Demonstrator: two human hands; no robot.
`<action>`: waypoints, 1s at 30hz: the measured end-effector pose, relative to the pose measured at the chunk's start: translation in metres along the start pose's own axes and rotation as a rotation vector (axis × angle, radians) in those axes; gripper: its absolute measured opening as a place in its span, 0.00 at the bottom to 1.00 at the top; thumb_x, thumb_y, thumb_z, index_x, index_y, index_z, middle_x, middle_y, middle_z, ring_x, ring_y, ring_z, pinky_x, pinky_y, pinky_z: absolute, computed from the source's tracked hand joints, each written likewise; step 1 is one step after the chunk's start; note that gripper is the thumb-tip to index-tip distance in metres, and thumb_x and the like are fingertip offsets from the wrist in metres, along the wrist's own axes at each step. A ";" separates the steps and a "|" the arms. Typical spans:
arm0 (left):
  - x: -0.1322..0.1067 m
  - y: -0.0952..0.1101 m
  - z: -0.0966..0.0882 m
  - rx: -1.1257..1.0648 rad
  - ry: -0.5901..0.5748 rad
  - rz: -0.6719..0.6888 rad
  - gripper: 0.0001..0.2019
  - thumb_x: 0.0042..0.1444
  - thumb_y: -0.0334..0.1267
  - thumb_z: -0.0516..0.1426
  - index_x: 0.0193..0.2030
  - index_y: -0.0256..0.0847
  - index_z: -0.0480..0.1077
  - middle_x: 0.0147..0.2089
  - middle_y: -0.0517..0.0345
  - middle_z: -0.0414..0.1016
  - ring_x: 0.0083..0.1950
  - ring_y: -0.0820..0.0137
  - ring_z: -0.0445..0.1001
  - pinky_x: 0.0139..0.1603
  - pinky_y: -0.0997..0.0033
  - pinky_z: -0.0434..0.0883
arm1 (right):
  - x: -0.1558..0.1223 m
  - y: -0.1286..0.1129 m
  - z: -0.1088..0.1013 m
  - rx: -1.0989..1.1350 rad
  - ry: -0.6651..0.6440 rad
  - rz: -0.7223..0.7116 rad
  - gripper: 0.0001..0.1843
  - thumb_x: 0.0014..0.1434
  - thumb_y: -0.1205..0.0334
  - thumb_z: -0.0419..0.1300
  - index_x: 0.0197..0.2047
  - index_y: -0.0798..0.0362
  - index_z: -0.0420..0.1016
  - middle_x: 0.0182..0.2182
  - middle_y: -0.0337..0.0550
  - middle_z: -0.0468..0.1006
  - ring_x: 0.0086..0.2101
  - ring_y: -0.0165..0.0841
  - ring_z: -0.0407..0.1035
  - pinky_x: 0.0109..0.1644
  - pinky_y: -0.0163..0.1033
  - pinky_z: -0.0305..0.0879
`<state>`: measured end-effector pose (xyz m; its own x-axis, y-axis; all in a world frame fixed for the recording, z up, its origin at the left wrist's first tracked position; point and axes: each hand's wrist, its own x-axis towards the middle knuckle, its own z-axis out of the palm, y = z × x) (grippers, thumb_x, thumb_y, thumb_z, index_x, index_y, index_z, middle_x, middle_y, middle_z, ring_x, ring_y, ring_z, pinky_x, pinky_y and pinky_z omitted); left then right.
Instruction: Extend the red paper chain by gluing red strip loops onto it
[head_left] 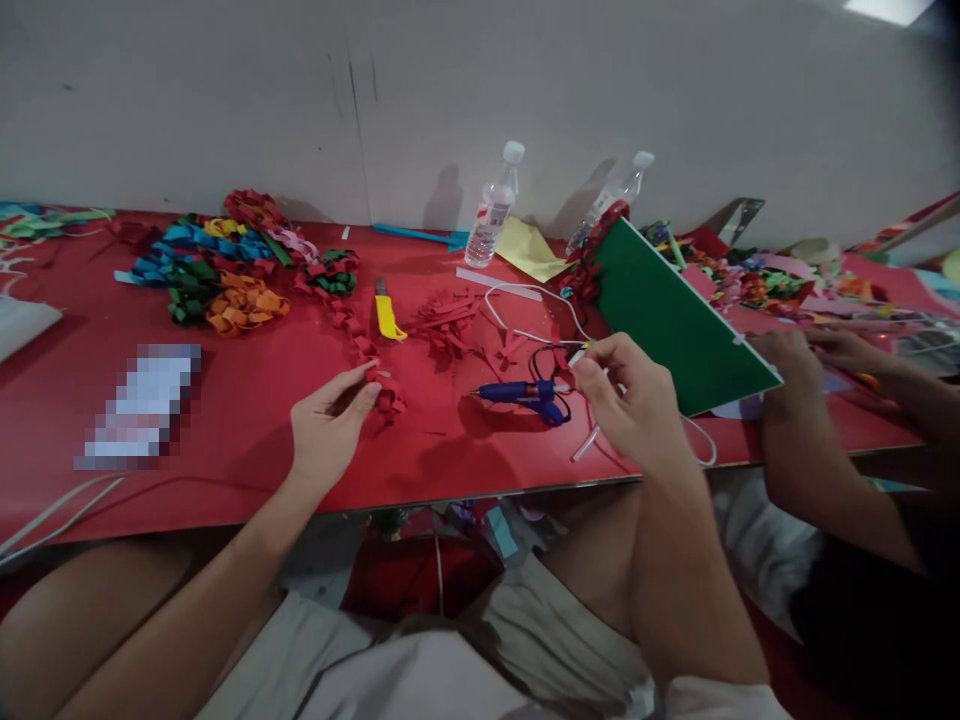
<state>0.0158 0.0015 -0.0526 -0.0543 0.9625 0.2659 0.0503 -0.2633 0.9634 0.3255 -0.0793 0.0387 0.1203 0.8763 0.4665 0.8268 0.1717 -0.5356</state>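
Observation:
My left hand (328, 420) rests on the red table (247, 440), thumb and fingers pinching the end of a chain of folded red paper (367, 350) that runs away toward the back. My right hand (626, 395) is closed around a thin translucent glue stick (587, 443), held just right of a blue hot glue gun (525, 393) lying on the table with its black cord looped behind it. A white cable (525, 300) curls past the gun.
A yellow utility knife (386, 315), red paper scraps (450, 320), heaps of coloured paper chains (217, 270) and two water bottles (493, 210) lie further back. At the right another person's hands (787, 360) hold a green board (675, 315). A blurred patch sits at left.

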 end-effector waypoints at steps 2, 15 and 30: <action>0.003 -0.003 -0.003 -0.041 0.020 -0.004 0.21 0.54 0.46 0.66 0.53 0.40 0.77 0.47 0.49 0.82 0.45 0.66 0.82 0.55 0.60 0.78 | 0.006 0.025 -0.011 -0.103 -0.243 -0.039 0.17 0.61 0.47 0.62 0.44 0.52 0.72 0.35 0.42 0.76 0.32 0.32 0.69 0.35 0.37 0.65; -0.011 0.018 -0.002 0.090 -0.059 0.162 0.14 0.57 0.44 0.64 0.48 0.44 0.79 0.47 0.53 0.82 0.45 0.68 0.81 0.48 0.69 0.80 | -0.007 0.012 0.038 -0.028 -0.262 -0.116 0.14 0.66 0.52 0.57 0.40 0.54 0.77 0.33 0.46 0.79 0.34 0.39 0.73 0.39 0.43 0.69; -0.024 0.020 -0.003 0.121 -0.162 0.264 0.17 0.56 0.36 0.65 0.53 0.48 0.77 0.43 0.55 0.82 0.41 0.69 0.81 0.44 0.70 0.80 | -0.021 -0.018 0.042 0.265 -0.286 -0.293 0.08 0.67 0.55 0.57 0.47 0.46 0.72 0.40 0.45 0.78 0.37 0.38 0.73 0.43 0.46 0.70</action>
<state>0.0151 -0.0272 -0.0401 0.1348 0.8627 0.4873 0.1603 -0.5043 0.8485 0.2848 -0.0822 0.0091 -0.2835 0.8560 0.4323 0.6305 0.5060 -0.5886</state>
